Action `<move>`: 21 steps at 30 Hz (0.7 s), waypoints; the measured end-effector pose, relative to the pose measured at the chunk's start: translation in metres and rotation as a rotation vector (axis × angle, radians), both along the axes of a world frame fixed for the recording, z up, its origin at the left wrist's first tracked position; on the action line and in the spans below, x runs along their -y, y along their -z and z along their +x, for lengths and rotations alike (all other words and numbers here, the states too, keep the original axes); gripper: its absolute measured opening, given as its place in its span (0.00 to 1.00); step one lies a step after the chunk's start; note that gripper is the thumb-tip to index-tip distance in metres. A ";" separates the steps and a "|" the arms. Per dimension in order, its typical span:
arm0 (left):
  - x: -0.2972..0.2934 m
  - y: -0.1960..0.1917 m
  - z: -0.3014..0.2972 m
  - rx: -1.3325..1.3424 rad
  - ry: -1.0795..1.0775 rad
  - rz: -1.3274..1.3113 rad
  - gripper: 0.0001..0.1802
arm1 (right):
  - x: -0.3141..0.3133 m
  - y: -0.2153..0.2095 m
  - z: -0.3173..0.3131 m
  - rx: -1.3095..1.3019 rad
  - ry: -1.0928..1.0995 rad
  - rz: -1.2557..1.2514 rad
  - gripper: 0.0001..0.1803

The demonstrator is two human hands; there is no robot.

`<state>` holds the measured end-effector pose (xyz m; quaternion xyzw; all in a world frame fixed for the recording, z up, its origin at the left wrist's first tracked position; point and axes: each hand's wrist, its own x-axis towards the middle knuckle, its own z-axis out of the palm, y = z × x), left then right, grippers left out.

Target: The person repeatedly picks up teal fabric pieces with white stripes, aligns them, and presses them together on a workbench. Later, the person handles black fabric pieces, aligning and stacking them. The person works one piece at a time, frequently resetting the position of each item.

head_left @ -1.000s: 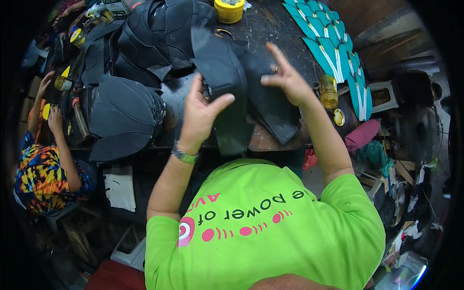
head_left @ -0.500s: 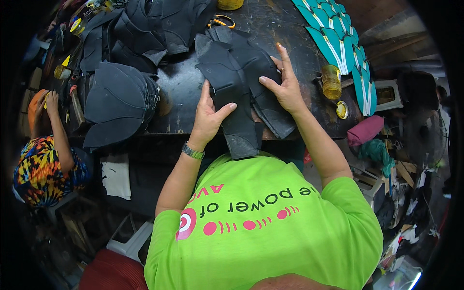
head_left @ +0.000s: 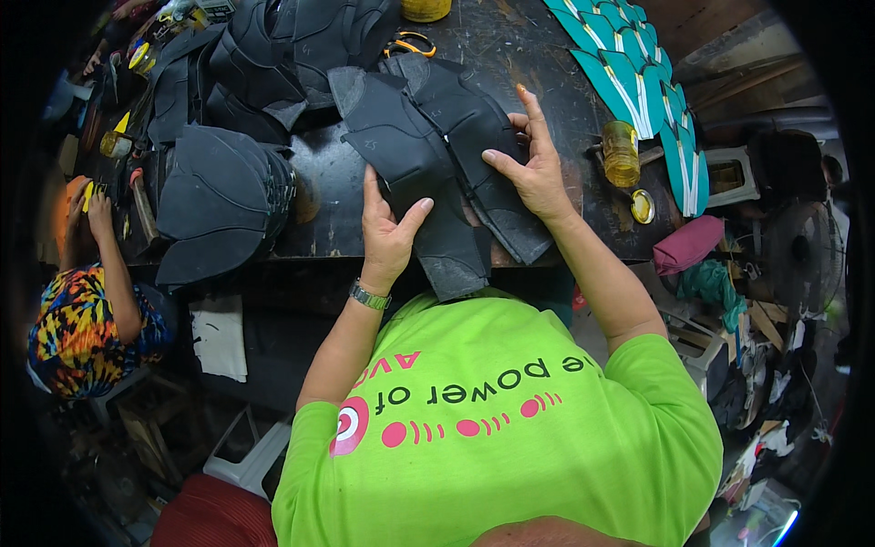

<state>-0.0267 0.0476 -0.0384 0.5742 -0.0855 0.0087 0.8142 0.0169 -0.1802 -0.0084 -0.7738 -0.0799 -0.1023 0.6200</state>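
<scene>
Head view shows me both hands on the dark cut pieces [head_left: 428, 173] lying at the near edge of the black table [head_left: 538, 55]. My left hand [head_left: 387, 232] pinches one piece; my right hand [head_left: 533, 169] presses flat, fingers spread, beside a yellow jar [head_left: 621, 153].

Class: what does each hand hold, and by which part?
Left hand pinches the front dark cut piece at its left edge; right hand lies on the rear piece.

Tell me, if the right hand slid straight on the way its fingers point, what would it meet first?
The right hand points up and away across the dark cut pieces. Past them the dark worktable looks bare to the picture's top, though depth is uncertain.
</scene>
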 end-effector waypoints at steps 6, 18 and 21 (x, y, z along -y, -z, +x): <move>0.000 0.000 0.001 0.011 -0.006 0.023 0.48 | 0.000 0.003 -0.002 0.037 0.073 -0.142 0.55; 0.003 -0.004 0.000 -0.025 -0.007 -0.010 0.45 | -0.012 -0.006 -0.006 0.259 0.040 -0.536 0.67; 0.003 -0.003 0.003 0.002 0.001 0.006 0.45 | -0.014 -0.006 -0.006 0.275 0.050 -0.559 0.66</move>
